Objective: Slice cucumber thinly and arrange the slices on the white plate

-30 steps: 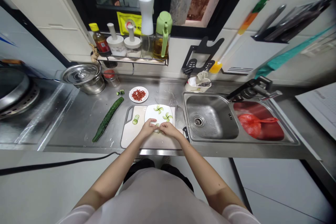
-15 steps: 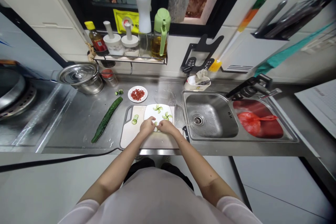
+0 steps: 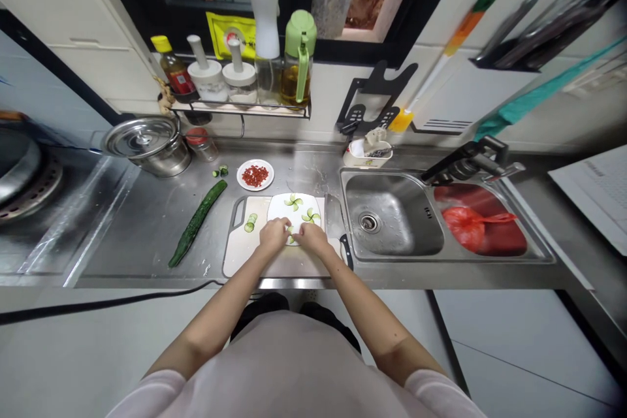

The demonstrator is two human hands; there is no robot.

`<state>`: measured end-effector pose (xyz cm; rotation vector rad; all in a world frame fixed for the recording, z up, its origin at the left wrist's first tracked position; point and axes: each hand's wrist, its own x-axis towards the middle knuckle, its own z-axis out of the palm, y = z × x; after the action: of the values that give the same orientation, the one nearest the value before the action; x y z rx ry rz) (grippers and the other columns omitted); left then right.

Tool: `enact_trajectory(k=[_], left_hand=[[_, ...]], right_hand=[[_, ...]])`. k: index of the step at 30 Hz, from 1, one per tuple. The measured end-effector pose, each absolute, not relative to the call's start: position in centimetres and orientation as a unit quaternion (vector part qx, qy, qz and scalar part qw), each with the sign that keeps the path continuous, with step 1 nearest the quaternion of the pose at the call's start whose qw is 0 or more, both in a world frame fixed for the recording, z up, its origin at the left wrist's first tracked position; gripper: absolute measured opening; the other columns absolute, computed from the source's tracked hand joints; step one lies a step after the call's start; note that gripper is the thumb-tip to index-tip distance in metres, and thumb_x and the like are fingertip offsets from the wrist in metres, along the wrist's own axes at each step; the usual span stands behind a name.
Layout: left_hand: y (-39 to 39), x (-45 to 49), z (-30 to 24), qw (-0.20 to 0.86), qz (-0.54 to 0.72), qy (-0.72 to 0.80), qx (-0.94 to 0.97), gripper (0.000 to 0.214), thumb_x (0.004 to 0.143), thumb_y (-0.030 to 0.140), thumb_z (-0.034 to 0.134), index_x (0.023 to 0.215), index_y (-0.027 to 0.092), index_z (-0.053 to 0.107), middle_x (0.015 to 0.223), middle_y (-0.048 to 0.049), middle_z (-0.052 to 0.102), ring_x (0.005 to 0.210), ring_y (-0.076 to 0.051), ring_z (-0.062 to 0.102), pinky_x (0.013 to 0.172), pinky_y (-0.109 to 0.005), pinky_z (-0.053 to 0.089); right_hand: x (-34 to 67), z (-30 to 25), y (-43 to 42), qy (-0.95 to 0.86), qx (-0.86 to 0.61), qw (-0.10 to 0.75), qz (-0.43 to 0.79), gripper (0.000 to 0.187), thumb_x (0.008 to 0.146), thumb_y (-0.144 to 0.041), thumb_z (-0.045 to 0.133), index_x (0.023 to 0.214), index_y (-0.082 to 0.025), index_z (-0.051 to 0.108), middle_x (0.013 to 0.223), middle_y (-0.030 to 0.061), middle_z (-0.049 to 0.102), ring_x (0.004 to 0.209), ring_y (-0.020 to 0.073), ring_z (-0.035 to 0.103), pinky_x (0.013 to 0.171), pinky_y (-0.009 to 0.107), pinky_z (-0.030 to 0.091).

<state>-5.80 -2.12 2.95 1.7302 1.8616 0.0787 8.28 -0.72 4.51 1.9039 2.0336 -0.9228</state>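
A white plate (image 3: 279, 206) rests on a pale cutting board (image 3: 240, 255) at the counter's front. On it lie cucumber slices laid out as small pinwheels (image 3: 294, 201). My left hand (image 3: 272, 235) and my right hand (image 3: 310, 238) meet at the plate's near edge, fingertips pinched on cucumber slices (image 3: 290, 234) between them. A few loose slices (image 3: 251, 223) sit on the board left of the plate. A black knife handle (image 3: 347, 251) pokes out by my right wrist.
A whole cucumber (image 3: 197, 222) lies left of the board. Behind it stand a small dish of red chilli pieces (image 3: 255, 175) and a lidded steel pot (image 3: 145, 143). The sink (image 3: 392, 222) is at right, with a red basin (image 3: 482, 230) beyond. A condiment rack (image 3: 240, 88) hangs on the wall.
Both hands stay together at the plate's near edge, with only small finger shifts on the slices. The view has drifted slightly.
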Motion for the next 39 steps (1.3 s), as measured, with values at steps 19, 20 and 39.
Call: enact_trajectory(k=[19, 20, 39], left_hand=[[-2.2, -6.1, 2.1, 0.295, 0.039, 0.673, 0.677, 0.012, 0.087, 0.03, 0.06, 0.094, 0.025, 0.069, 0.104, -0.0044, 0.063, 0.104, -0.021, 0.053, 0.084, -0.029, 0.041], [-2.2, -6.1, 2.1, 0.292, 0.039, 0.674, 0.677, 0.012, 0.087, 0.03, 0.06, 0.094, 0.026, 0.069, 0.104, -0.0043, 0.063, 0.104, -0.021, 0.053, 0.084, -0.029, 0.041], [-2.0, -5.9, 1.8, 0.289, 0.029, 0.68, 0.674, 0.014, 0.087, 0.031, 0.059, 0.095, 0.025, 0.069, 0.106, -0.0052, 0.062, 0.105, -0.021, 0.052, 0.084, -0.03, 0.041]], right_hand=[[8.1, 3.7, -0.9, 0.763, 0.569, 0.079, -0.295, 0.024, 0.09, -0.019, 0.046, 0.103, -0.019, 0.066, 0.102, 0.0083, 0.07, 0.092, 0.0184, 0.06, 0.069, 0.025, 0.035], [8.1, 3.7, -0.9, 0.766, 0.566, 0.08, -0.294, 0.025, 0.091, -0.02, 0.045, 0.104, -0.018, 0.066, 0.102, 0.0088, 0.07, 0.092, 0.0184, 0.06, 0.069, 0.025, 0.035], [8.2, 4.9, 0.0, 0.812, 0.515, 0.108, -0.252, 0.026, 0.095, -0.025, 0.045, 0.105, -0.017, 0.067, 0.102, 0.0114, 0.07, 0.094, 0.0207, 0.062, 0.07, 0.026, 0.035]])
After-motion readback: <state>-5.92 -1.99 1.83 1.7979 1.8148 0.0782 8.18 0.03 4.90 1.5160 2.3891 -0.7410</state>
